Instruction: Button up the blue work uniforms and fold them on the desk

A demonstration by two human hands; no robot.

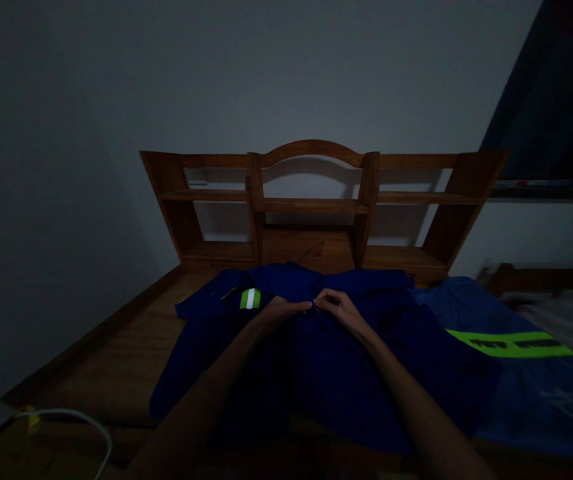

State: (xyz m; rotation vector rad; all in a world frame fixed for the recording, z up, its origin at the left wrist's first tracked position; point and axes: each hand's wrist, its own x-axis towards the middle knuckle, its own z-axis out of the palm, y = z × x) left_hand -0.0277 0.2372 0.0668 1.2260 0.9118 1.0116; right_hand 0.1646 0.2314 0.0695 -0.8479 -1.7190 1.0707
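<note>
A dark blue work jacket [336,373] with a green and silver reflective strip [250,299] lies spread over the wooden desk. Both hands meet at the upper middle of the jacket, almost touching. My left hand [284,307] has its thumb stretched to the right and its fingers closed on the jacket's cloth. Facing it, my right hand [337,308] pinches the jacket with thumb and forefinger. The dim light hides exactly which edge or fastening sits between the fingertips.
Behind the jacket stands a wooden shelf unit [311,205] against the pale wall. A lighter blue cloth [511,387] with a yellow-green band lies at the right. The bare wooden surface [131,360] shows at the left, with a white cable [86,419] near the front.
</note>
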